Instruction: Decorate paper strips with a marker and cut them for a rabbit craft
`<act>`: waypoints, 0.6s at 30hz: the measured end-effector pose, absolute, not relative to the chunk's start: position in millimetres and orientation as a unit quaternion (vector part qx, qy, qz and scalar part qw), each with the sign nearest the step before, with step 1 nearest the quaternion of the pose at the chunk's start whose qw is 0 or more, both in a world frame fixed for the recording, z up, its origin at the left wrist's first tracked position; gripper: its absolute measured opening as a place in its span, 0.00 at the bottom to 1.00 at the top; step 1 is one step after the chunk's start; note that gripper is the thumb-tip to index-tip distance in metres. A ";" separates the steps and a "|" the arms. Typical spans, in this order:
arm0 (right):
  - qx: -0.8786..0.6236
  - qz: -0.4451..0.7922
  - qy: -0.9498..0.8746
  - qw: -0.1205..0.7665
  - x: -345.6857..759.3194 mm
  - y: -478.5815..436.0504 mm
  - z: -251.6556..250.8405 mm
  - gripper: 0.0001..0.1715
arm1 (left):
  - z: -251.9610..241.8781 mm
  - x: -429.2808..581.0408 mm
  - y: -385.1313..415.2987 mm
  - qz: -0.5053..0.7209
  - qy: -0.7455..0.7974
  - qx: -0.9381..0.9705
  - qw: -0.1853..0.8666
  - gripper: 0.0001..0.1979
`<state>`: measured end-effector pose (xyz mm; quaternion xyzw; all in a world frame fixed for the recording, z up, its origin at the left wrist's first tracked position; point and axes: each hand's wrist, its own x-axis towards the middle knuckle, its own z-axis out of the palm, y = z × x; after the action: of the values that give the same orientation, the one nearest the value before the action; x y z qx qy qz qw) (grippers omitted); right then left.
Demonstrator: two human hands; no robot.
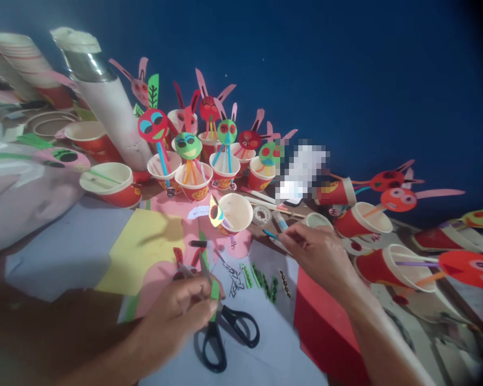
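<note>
My left hand (177, 313) is low in the middle of the view, its fingers closed on a green paper strip (214, 295). Black-handled scissors (225, 335) lie under that hand, their blades partly hidden by it. My right hand (316, 254) reaches in from the right, pinching a thin blue stick (270, 235) between its fingertips. Near those fingertips stand a glue stick (280, 220) and a small tape roll (261, 215). Small cut-out black and green paper pieces (261, 281) lie on a pale sheet (265, 348) between my hands.
Red paper cups with paper faces on sticks (193, 161) crowd the back of the table, and more (402, 271) lie at right. Pink, yellow and red paper sheets (140, 252) cover the front. A foil-topped paper tube (100, 91) leans at left before a blue wall (346, 80).
</note>
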<state>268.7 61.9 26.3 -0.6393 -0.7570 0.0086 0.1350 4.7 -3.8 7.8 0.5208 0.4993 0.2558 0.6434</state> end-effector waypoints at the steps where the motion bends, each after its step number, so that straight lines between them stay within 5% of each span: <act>1: -0.640 -0.015 -0.756 0.138 271.7 66.0 25.2 0.14 | 8.5 2.4 -4.8 0.246 0.509 0.536 0.627 0.14; 4: -0.641 -0.067 -0.751 0.147 278.5 77.6 19.3 0.12 | 8.2 -3.5 -6.1 0.235 0.541 0.562 0.580 0.15; 9: -0.636 -0.125 -0.754 0.108 274.9 85.8 9.1 0.23 | 1.1 -12.3 -4.1 0.203 0.582 0.562 0.552 0.15; 18: -0.658 -0.116 -0.744 0.023 262.1 91.2 -1.6 0.33 | -0.7 -38.0 4.2 0.138 0.523 0.425 0.726 0.14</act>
<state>262.1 91.2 -1.6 -0.6578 -0.7439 -0.1161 0.0235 -38.0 4.2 -0.7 0.4245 0.5235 0.1380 0.7257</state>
